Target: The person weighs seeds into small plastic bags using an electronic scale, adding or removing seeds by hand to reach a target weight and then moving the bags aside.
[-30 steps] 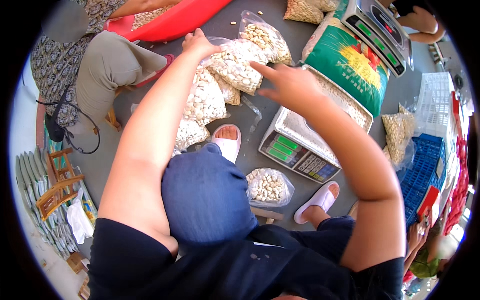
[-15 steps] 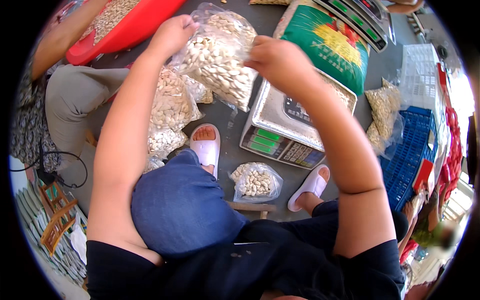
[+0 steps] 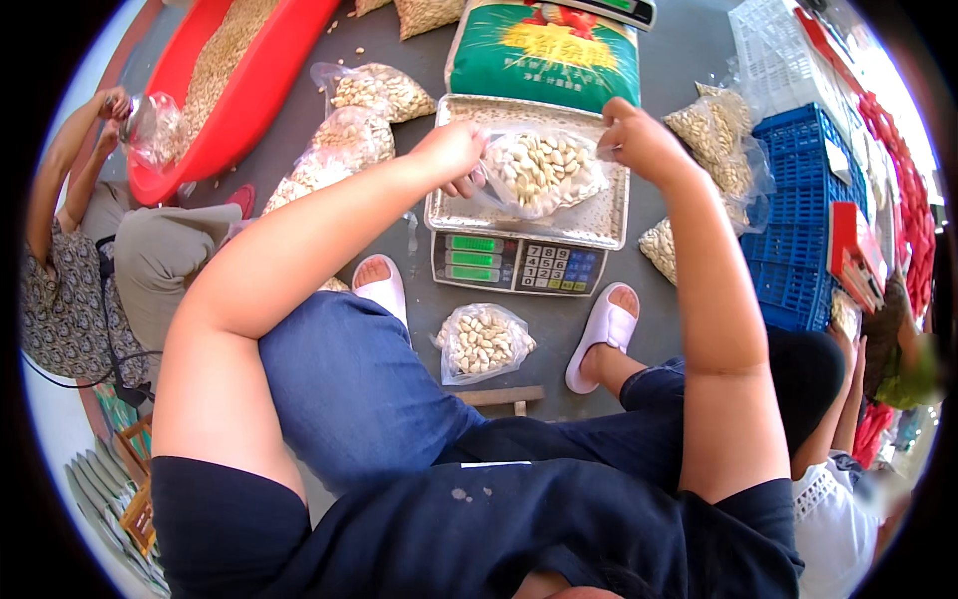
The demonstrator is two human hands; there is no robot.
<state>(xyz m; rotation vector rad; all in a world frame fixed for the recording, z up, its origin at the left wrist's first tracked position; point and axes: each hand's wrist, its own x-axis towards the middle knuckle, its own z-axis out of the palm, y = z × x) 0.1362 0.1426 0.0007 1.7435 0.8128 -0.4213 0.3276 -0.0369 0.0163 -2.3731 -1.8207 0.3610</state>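
Note:
A clear plastic bag of pale, flat seeds that look like pumpkin seeds (image 3: 547, 175) is over the steel pan of a digital scale (image 3: 589, 230). Whether it rests on the pan or hangs just above it, I cannot tell. My left hand (image 3: 454, 158) pinches the bag's left edge. At its right edge, my right hand (image 3: 639, 148) grips the plastic between thumb and fingers. Three green displays glow on the scale's front, beside a keypad. On the floor between my feet lies a smaller bag of the same seeds (image 3: 486, 342).
Behind the scale lies a green printed sack (image 3: 539, 75), with part of another scale (image 3: 629, 10) beyond. Filled seed bags lie left (image 3: 354, 135) and right (image 3: 714, 140). A blue crate (image 3: 793, 225) stands right. At left, a person's hands (image 3: 115, 105) hold a bag at a red tub (image 3: 289, 85) of seeds.
Both my hands have brought the seed bag down and to the right, from above the floor to over the scale pan. My view has turned toward the scale.

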